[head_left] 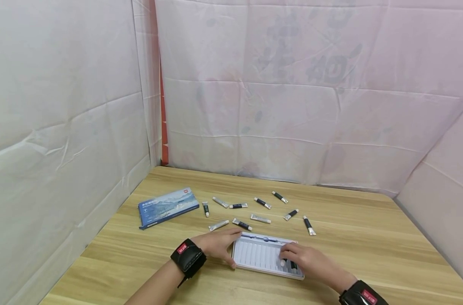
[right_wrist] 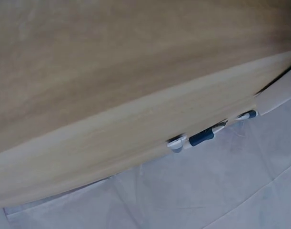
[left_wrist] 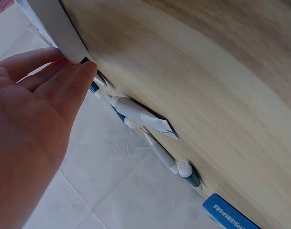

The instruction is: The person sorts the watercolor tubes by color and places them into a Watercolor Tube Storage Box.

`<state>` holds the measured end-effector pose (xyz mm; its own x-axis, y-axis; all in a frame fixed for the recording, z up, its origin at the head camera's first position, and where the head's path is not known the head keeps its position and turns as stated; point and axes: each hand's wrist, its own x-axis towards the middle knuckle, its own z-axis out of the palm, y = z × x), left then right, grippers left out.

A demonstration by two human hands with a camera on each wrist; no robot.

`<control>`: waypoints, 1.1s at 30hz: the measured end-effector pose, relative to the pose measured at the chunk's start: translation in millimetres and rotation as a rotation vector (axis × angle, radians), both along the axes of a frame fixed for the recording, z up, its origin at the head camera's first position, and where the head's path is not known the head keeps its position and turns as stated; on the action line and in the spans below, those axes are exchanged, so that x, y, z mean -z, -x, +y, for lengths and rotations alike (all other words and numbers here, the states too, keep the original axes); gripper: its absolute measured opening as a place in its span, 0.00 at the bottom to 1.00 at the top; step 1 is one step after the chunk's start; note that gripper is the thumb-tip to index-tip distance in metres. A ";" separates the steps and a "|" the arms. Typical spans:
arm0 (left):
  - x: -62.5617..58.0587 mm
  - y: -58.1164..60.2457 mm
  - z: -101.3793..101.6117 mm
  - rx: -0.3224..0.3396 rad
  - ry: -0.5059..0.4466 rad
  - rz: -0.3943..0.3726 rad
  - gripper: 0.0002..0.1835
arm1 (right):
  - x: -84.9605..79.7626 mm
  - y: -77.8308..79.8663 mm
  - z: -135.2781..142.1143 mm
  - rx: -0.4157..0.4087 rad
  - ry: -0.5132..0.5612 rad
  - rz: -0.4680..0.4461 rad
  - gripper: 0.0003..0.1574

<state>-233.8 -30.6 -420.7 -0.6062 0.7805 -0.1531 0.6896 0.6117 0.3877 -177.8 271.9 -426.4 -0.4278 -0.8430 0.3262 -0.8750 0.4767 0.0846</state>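
A white plastic tray [head_left: 256, 256] with narrow grooves lies on the table, a thin dark-blue brush [head_left: 264, 239] along its far side. My left hand [head_left: 217, 245] grips the tray's left end, thumb at the near corner and fingers at the far one; the left wrist view shows those fingertips against the tray's wall [left_wrist: 64, 33]. Over the right end, my right hand [head_left: 303, 259] pinches a dark paint tube with a white cap [head_left: 283, 262]. Beside it, another dark paint tube [head_left: 294, 267] lies in the tray, partly under the hand. The right wrist view does not show the hand.
Several paint tubes lie scattered beyond the tray, among them a silver tube [head_left: 260, 219], a dark tube [head_left: 242, 224] and a dark tube farther right [head_left: 309, 225]. A blue cardboard box [head_left: 168, 207] lies at the left. White sheeting [head_left: 246, 106] hangs around the wooden table [head_left: 368, 237].
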 end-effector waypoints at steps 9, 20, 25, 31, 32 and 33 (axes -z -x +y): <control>-0.3 0.0 0.8 0.003 -0.008 0.004 0.51 | 4.4 -0.2 1.5 -0.054 0.007 -0.013 0.28; -1.5 0.0 0.6 -0.007 -0.001 -0.013 0.52 | 2.5 -1.9 3.4 -0.042 0.068 -0.103 0.22; -2.0 -0.3 1.1 -0.004 0.006 0.000 0.51 | 1.2 -1.4 3.2 -0.028 0.096 -0.132 0.23; -1.0 0.4 0.4 -0.001 -0.002 -0.004 0.51 | -1.2 -1.3 4.4 -0.037 0.116 -0.147 0.24; -0.9 0.4 0.3 -0.001 -0.003 -0.006 0.51 | -1.5 -1.4 4.8 -0.033 0.118 -0.158 0.24; -0.8 0.5 0.2 -0.002 -0.003 -0.008 0.51 | -1.7 -1.5 5.2 -0.027 0.118 -0.172 0.23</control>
<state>-234.4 -30.4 -419.8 -0.6063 0.7799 -0.1553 0.6855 0.6116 0.3949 -176.2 277.1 -424.7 -0.4636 -0.8150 0.3478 -0.8842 0.4509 -0.1220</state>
